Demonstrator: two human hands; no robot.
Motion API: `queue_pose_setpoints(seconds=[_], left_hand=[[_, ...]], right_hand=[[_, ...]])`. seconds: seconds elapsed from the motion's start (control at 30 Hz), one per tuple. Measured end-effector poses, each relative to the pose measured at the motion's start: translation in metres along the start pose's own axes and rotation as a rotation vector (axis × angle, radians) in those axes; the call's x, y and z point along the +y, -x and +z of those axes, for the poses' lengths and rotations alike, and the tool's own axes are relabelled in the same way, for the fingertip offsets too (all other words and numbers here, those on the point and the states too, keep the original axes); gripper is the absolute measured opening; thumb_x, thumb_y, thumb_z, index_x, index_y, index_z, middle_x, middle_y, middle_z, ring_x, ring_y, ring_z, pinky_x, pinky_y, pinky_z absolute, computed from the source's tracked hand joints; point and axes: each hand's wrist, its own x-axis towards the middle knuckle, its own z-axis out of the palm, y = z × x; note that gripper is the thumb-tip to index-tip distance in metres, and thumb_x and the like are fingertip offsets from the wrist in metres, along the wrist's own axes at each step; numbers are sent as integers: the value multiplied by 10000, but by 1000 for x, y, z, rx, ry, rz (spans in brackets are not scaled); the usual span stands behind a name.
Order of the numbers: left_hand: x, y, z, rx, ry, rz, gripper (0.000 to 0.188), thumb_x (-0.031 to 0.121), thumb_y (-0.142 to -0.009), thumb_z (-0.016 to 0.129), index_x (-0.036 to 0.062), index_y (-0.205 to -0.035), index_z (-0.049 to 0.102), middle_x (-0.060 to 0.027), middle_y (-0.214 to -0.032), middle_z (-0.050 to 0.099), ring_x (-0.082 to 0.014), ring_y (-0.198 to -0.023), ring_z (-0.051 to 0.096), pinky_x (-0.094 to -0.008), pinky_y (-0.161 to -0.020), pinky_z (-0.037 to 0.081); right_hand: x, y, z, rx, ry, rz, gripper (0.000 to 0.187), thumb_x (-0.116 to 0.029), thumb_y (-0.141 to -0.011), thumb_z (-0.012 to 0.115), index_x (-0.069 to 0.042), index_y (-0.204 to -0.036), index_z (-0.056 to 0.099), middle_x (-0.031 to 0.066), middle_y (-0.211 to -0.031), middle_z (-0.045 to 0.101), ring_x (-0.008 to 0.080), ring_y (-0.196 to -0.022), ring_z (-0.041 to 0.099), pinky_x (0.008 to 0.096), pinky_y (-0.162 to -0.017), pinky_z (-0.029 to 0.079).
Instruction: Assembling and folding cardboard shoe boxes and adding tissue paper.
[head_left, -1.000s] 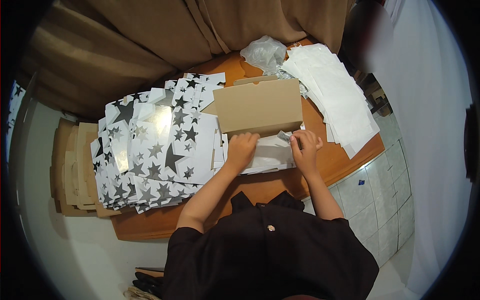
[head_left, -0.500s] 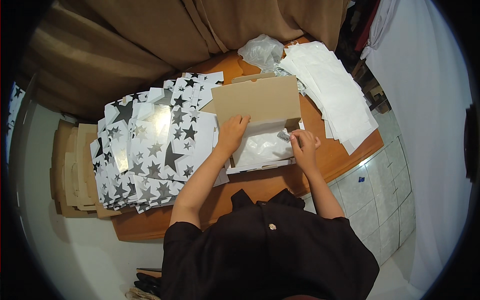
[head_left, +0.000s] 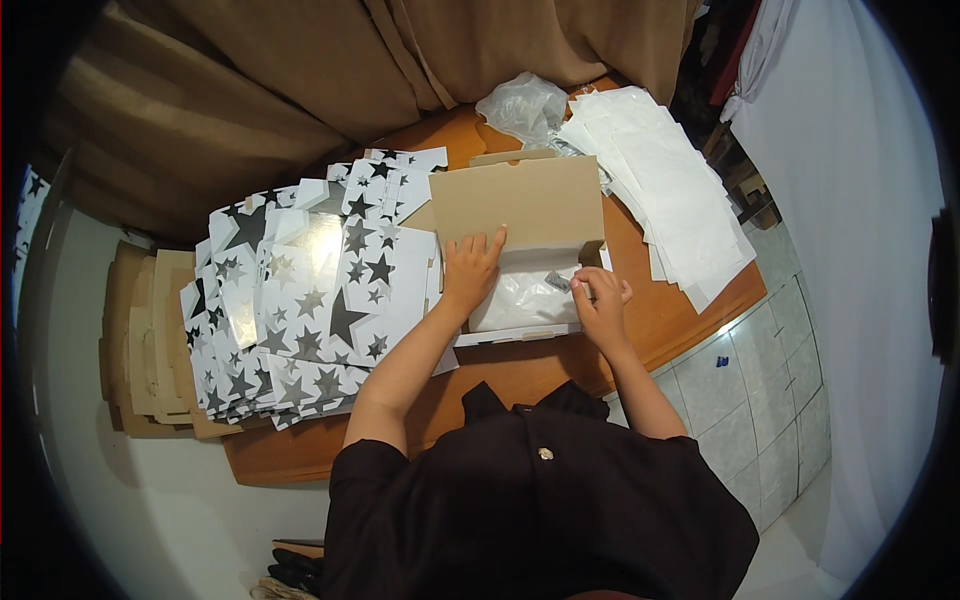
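Observation:
An open cardboard box (head_left: 517, 203), brown inside, stands before me with its lid raised at the back. White paper (head_left: 520, 300) lines its inside. My left hand (head_left: 473, 270) lies at the box's left side, fingers stretched out against the inner face of the lid near its fold. Over the box's right side, my right hand (head_left: 603, 303) pinches a small grey printed sachet (head_left: 558, 282) between thumb and fingers. The sachet hangs just above the paper or touches it; I cannot tell which.
Flat cardboard pieces with black and grey stars (head_left: 320, 290) are piled on the table's left. A stack of white paper sheets (head_left: 660, 180) lies at the right. Behind the box sits a clear plastic bag (head_left: 523, 108). Brown cardboard sheets (head_left: 165, 340) lean beyond the table's left edge.
My right hand has shifted slightly left and down with the sachet, further over the box. The left hand has moved slightly right along the lid, and the box has shifted a little.

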Motion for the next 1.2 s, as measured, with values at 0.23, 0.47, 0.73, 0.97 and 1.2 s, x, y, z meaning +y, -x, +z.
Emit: queue_pose_setpoints(seconds=[0.23,0.47,0.73,0.97,1.2], left_hand=[[-2,3,33,177,-167,45,625,139,-678,653,196,-1266,447,-17,-936,490,-170,-906,489,-434,-804,256],[6,17,3,-9,58,118,399,58,-739,537,182,-1118,543,-12,-898,503,-166,-922,499,-446,-899,208],[11,-3,-1,45,59,-19,298,129,-708,640,151,-997,573,-6,-946,532,-164,-962,522,-446,-863,271],[-10,-11,7,-9,39,129,116,121,-727,607,139,-841,597,-3,-763,556,-178,-778,541,-411,-795,341],[-10,8,0,-204,286,375,113,191,-737,639,139,-836,653,-20,-766,578,-189,-786,564,-364,-776,372]], right_hand=[[-4,1,1,-13,-7,-19,98,-215,-851,568,-124,-836,601,-4,-953,612,201,-992,517,504,-935,185],[1,-4,-7,3,2,14,103,-219,-853,566,-125,-838,606,-3,-967,613,196,-1007,515,507,-940,175],[-7,-19,-5,46,-8,0,97,-212,-853,570,-125,-842,611,-2,-976,613,201,-1019,512,506,-949,168],[-3,-15,-9,70,13,-4,95,-215,-851,576,-128,-851,615,-5,-980,611,191,-1027,506,496,-953,167],[4,-15,-6,33,74,5,93,-221,-832,598,-136,-835,636,-15,-989,604,185,-1065,488,520,-948,175]])
